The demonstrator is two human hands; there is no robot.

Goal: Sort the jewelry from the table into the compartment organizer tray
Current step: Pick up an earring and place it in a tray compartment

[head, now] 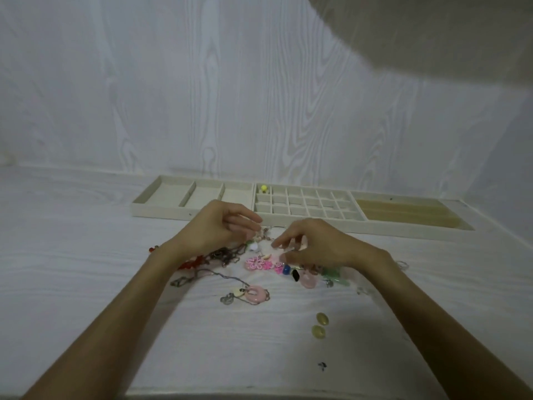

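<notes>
- Barely started, by the look of it: the organizer tray (pixel 202 210) sits at the far side of the worktop (pixel 86 284), and only one small yellow piece (pixel 263 188) shows in the far-left cell of its grid section.
- The long compartments on the tray's left look bare, and so do the other small cells; the yellowish padded section on the right holds nothing I can make out.
- Nearly all the jewelry is still heaped between tray and person: a brown chain tangle (pixel 227 254), red beads (pixel 191 262), pink flower charms (pixel 259 264), a pink ring pendant (pixel 255 294) on a cord, green pieces (pixel 336 277).
- Two olive oval stones (pixel 320 324) lie apart, nearer.
- Left hand (pixel 219 229) has fingers curled, grip narrow, apparently pinching a small beaded strand at the pile's far edge; I can't tell what exactly.
- Right hand (pixel 314 243) hovers over the heap, fingers bent toward a pale piece; whether it holds anything, I cannot tell.
- The right hand hides part of the pile, motion blurs the fingertips, and a blurred shape covers the top right corner.
</notes>
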